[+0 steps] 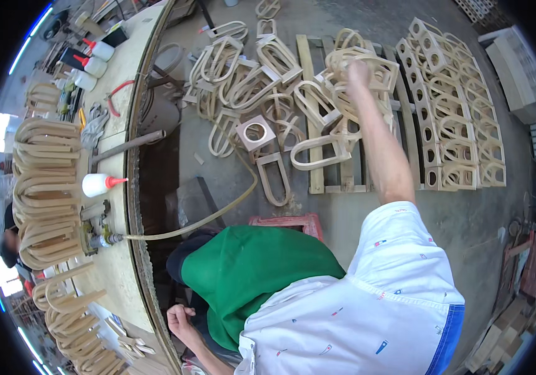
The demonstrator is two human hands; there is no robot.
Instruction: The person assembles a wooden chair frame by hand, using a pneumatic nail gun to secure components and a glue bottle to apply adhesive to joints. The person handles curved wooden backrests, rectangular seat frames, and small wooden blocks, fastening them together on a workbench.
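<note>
My right hand (pixel 358 74) reaches far out over a wooden pallet. Its fingers are closed at a U-shaped wooden frame (pixel 380 70) on top of a heap of such frames; the hand hides part of the grip. My left hand (pixel 181 319) is held low beside the workbench edge. Its fingers are curled in, with nothing visible in them. Between the two lie more loose pieces: a looped wooden frame (pixel 272 181) and a square wooden block with a round hole (pixel 256 132).
The workbench (pixel 115 137) on the left carries stacked looped wooden pieces (pixel 46 187), a white glue bottle with red tip (pixel 98 184) and red-handled pliers (pixel 115 99). A yellowish hose (pixel 208 217) hangs off it. Right of the pallet (pixel 315 181) stand stacked frames (pixel 452 125).
</note>
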